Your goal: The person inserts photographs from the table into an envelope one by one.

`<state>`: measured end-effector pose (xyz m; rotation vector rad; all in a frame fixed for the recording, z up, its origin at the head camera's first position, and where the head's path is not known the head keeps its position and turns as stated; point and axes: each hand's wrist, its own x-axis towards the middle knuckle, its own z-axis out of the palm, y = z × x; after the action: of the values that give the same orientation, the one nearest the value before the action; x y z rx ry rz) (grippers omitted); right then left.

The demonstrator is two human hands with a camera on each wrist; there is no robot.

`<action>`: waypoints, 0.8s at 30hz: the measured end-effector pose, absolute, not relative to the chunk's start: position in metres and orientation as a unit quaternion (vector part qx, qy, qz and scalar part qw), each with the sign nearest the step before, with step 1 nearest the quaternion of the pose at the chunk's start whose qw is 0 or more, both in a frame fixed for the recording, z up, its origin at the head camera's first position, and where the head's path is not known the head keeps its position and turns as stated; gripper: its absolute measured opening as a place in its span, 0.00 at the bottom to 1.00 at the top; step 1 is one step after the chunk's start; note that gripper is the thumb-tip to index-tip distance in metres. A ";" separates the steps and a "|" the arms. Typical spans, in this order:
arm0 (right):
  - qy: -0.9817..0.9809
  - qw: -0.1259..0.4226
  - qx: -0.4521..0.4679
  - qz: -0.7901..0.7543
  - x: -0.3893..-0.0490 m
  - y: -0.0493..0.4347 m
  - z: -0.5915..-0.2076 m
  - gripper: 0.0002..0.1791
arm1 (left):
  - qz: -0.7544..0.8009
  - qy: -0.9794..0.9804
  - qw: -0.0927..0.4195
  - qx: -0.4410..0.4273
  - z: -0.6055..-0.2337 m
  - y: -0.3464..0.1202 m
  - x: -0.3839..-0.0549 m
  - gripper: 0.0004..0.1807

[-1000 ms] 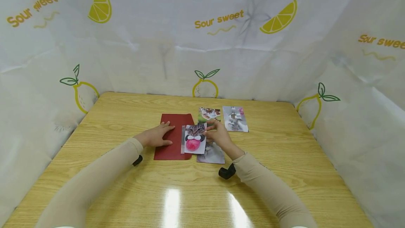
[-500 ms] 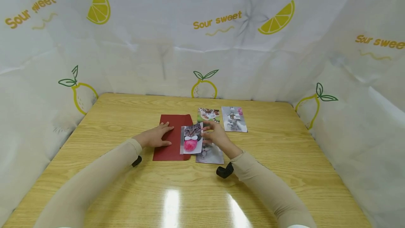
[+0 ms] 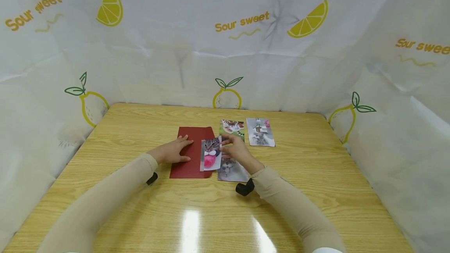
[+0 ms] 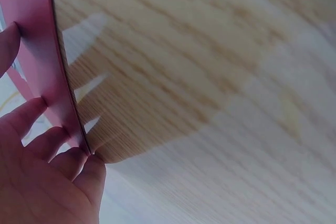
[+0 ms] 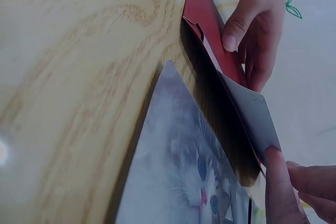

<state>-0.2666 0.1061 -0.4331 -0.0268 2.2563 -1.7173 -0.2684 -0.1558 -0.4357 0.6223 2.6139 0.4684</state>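
Note:
A red envelope (image 3: 191,171) lies flat on the wooden table (image 3: 225,214), its flap side to the right. My left hand (image 3: 172,152) rests on it with fingers spread. A photo card with a tabby cat and a pink ball (image 3: 209,161) stands partly inside the envelope's right-hand mouth, its left portion hidden. Along the mouth runs a narrow grey strip; what it belongs to is unclear. My right hand (image 3: 237,151) pinches the card's right edge. In the right wrist view, the card's pale back (image 5: 252,114) rises from the envelope (image 5: 210,19) under a fingertip.
Below the right hand lies a grey kitten card (image 3: 232,173). Behind it is a tiger card (image 3: 230,126), partly covered by that hand. Farther right lies a grey card with a pink patch (image 3: 261,134). A white lemon-print cloth (image 3: 158,69) hangs behind the table.
My right hand has moved left, and the cat card has slid left with it, so less of its picture shows. The left hand has stayed on the envelope.

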 end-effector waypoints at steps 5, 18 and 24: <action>0.791 0.156 -0.019 -0.591 -0.268 0.103 -0.435 0.35 | 0.167 0.938 0.204 0.223 -0.435 -0.157 -0.269 0.41; 0.813 0.151 -0.025 -0.562 -0.270 0.095 -0.437 0.35 | 0.159 0.938 0.203 0.230 -0.436 -0.156 -0.270 0.41; 0.820 0.150 -0.026 -0.552 -0.271 0.093 -0.436 0.35 | 0.157 0.939 0.201 0.228 -0.435 -0.155 -0.270 0.40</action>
<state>-0.2705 0.0933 -0.4357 -0.0752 2.3550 -1.5847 -0.2699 -0.1555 -0.4345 0.6372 2.6240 0.4398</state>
